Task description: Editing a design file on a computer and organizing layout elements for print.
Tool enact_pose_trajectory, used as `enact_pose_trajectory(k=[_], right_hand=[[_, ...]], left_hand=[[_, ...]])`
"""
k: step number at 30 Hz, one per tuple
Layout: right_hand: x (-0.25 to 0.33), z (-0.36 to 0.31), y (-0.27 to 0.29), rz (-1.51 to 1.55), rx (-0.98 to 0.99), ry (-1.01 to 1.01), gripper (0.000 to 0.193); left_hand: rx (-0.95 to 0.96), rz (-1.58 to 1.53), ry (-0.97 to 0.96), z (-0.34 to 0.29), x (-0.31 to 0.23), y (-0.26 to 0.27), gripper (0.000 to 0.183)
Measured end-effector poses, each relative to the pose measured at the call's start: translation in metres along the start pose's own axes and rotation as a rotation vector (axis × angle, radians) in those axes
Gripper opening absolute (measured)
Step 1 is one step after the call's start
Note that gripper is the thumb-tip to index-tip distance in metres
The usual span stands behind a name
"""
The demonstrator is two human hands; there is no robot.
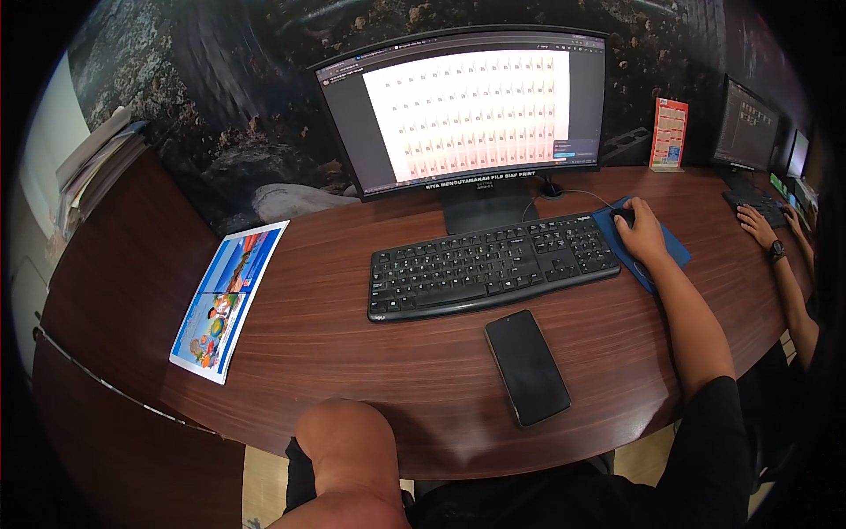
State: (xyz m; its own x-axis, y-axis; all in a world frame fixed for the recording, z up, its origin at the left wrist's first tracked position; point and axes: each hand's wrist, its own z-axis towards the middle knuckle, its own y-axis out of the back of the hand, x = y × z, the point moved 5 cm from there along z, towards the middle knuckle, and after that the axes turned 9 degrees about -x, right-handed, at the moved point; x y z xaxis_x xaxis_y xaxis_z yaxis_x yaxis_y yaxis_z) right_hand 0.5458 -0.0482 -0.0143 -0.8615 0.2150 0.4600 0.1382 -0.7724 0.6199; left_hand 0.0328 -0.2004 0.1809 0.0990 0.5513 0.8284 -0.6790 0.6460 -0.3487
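Observation:
My right hand (643, 231) rests curved over a black computer mouse (624, 215), which sits on a blue mouse pad (672, 249). Just left of it lies a black full-size keyboard (493, 269). Behind the keyboard stands a wide curved monitor (476, 115), its screen showing rows of small repeated pictures on a pale page. A black smartphone (529, 368) lies face up with its screen dark, in front of the keyboard. My bent left arm (345, 445) leans on the desk's front edge at the elbow; its hand is outside the view.
On the brown wooden desk (308, 291), a printed colour sheet (231, 300) lies at the left. Papers (97, 167) are piled on the left partition. A red desk calendar (670, 134) stands behind the mouse pad. At far right, a co-worker's hands (758, 225) are at another keyboard.

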Motion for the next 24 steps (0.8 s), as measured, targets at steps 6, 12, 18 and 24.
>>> enact_pose_trajectory(k=[6, 12, 18, 24], right_hand=[[0.0016, -0.0004, 0.0015, 0.002, -0.001, -0.003, 0.031], [0.0055, -0.0005, 0.0030, -0.018, 0.014, -0.021, 0.031], [0.0001, -0.0002, 0.0007, -0.011, 0.018, -0.006, 0.031], [0.0009, 0.0002, 0.0002, -0.017, 0.019, -0.010, 0.032]], left_hand=[[-0.043, -0.015, -0.007, -0.0011, 0.0005, 0.0012, 0.021], [-0.093, -0.050, -0.059, -0.0018, 0.0012, 0.0007, 0.022], [-0.045, -0.011, -0.033, -0.0007, 0.0017, 0.0011, 0.020], [-0.016, 0.013, -0.005, -0.0007, 0.0009, 0.0017, 0.019]])
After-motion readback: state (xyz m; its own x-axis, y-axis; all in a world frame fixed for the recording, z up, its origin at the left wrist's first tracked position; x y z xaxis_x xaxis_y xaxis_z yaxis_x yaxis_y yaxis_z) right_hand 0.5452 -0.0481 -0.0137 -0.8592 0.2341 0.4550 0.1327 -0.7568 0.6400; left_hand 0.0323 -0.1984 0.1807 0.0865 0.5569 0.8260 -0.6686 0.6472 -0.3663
